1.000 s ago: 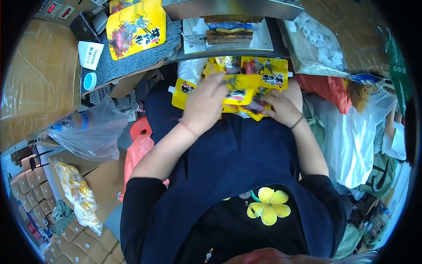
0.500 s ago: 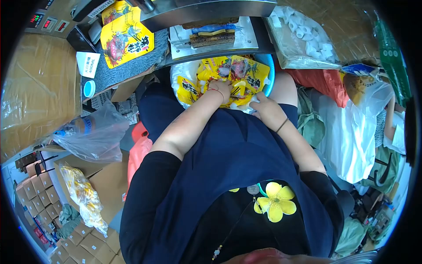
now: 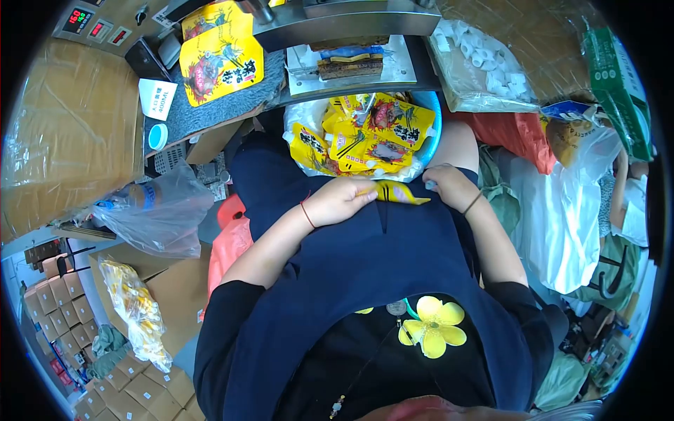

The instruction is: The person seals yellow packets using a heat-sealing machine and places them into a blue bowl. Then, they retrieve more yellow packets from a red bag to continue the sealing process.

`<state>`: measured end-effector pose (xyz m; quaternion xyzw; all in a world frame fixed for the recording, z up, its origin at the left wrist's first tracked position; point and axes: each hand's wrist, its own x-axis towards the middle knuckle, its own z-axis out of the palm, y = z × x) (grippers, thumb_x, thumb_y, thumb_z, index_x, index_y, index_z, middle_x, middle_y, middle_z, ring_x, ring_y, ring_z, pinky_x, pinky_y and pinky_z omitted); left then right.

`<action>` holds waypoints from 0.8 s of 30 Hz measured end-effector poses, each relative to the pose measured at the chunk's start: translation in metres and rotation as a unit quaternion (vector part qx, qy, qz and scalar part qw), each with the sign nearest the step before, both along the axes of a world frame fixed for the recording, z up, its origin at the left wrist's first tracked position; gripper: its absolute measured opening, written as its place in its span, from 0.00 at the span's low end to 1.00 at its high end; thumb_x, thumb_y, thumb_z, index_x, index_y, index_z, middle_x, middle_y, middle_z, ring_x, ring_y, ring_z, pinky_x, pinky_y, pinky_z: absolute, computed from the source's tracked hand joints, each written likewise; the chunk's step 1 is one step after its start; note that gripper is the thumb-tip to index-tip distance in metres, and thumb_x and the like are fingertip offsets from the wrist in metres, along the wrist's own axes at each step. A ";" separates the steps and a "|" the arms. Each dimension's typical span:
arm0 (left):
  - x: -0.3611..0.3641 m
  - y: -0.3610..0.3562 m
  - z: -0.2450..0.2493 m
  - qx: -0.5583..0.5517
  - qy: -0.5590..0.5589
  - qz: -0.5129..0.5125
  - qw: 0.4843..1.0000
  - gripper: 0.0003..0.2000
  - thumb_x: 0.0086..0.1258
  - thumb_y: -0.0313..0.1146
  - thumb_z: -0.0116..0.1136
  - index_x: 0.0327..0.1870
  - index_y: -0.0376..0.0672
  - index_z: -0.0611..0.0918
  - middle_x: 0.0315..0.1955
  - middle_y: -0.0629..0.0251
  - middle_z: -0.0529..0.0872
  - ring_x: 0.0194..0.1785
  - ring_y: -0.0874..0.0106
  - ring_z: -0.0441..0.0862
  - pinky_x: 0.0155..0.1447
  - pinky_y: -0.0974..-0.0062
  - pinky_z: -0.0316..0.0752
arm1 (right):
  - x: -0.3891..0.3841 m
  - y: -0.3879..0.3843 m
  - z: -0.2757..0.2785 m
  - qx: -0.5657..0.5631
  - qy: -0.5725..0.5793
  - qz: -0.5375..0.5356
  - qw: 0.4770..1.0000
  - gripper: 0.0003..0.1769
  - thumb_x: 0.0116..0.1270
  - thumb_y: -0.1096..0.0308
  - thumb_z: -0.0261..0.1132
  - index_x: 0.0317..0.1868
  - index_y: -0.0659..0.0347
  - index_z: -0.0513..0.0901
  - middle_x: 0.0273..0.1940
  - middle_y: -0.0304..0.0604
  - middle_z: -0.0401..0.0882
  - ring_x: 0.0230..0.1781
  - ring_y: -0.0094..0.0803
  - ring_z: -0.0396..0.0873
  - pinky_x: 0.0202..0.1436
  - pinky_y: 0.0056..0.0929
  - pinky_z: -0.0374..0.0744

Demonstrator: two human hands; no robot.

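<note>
My left hand (image 3: 340,201) is closed on the edge of a yellow printed pouch (image 3: 401,192), held over my dark apron. Close by on the right, my right hand (image 3: 453,188) pinches a small whitish piece (image 3: 430,184), probably plastic; its exact kind is too small to tell. A gap separates that piece from the pouch. Just beyond both hands, a blue basin (image 3: 437,125) rests at my lap, lined with white plastic and filled with several yellow printed pouches (image 3: 382,133).
A metal press-like machine (image 3: 344,22) stands ahead, with a white plate (image 3: 302,81) beneath. Yellow pouches (image 3: 223,67) lie on the grey bench at left, near a white cap (image 3: 158,136). At right, a plastic-covered box (image 3: 481,63) carries white tubular pieces. Cardboard boxes (image 3: 70,140) flank me.
My left hand has come out of the basin toward my body, bringing a yellow pouch. My right hand has moved off the basin's rim to the right, a whitish piece now showing at its fingertips.
</note>
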<state>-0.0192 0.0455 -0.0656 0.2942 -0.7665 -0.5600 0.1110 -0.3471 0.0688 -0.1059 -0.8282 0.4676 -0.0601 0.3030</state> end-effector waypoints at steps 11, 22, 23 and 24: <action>-0.012 0.002 0.059 -0.073 0.054 0.248 0.964 0.13 0.75 0.38 0.66 0.39 0.34 0.86 0.26 0.72 0.84 0.32 0.84 0.75 0.40 0.80 0.74 | 0.059 -0.030 0.165 -0.175 -0.344 -0.154 0.910 0.12 0.69 0.72 0.68 0.51 0.64 0.82 0.40 0.44 0.82 0.37 0.29 0.80 0.43 0.26 0.78; -0.025 -0.001 0.074 0.324 0.219 0.155 0.907 0.18 0.80 0.41 0.58 0.58 0.34 0.82 0.49 0.62 0.90 0.51 0.75 0.85 0.59 0.74 0.80 | 0.070 -0.071 0.208 -0.089 -0.174 -0.006 0.981 0.09 0.77 0.67 0.59 0.46 0.64 0.82 0.41 0.52 0.83 0.44 0.52 0.81 0.51 0.42 0.79; -0.026 -0.004 0.074 0.347 0.233 0.153 0.896 0.16 0.78 0.36 0.61 0.58 0.34 0.82 0.51 0.61 0.89 0.52 0.74 0.86 0.60 0.72 0.80 | 0.066 -0.076 0.204 -0.114 -0.158 -0.025 0.981 0.10 0.77 0.67 0.57 0.47 0.65 0.82 0.43 0.53 0.83 0.46 0.51 0.82 0.52 0.41 0.78; -0.024 -0.008 0.073 0.351 0.234 0.146 0.895 0.16 0.77 0.34 0.62 0.60 0.34 0.81 0.52 0.61 0.89 0.54 0.73 0.86 0.61 0.72 0.80 | 0.060 -0.082 0.199 -0.140 -0.142 -0.043 0.979 0.12 0.78 0.68 0.56 0.48 0.65 0.83 0.45 0.53 0.84 0.47 0.49 0.82 0.53 0.40 0.78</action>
